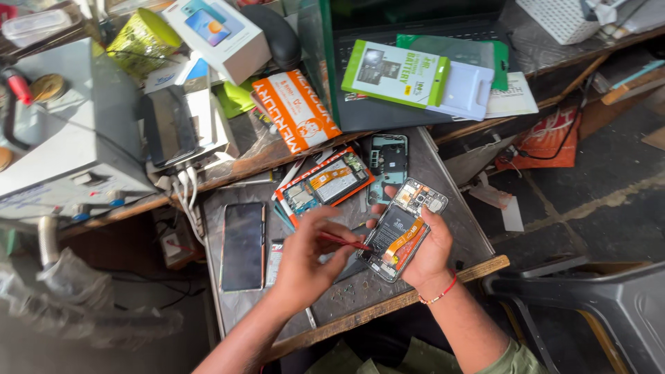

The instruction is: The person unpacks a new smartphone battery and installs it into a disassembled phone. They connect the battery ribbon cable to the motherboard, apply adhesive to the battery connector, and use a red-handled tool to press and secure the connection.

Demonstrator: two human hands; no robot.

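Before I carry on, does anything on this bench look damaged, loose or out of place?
Yes. The phone in the right hand has its back off, internals bare, with the left hand holding a red tool to it. A second opened phone lies tilted. Small loose bits lie scattered near the wooden table edge.

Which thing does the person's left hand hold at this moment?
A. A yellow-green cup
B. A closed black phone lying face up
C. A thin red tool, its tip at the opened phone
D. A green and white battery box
C: the left hand pinches a thin red tool whose tip meets the opened phone with an orange flex cable, which the right hand cradles above the grey metal table.
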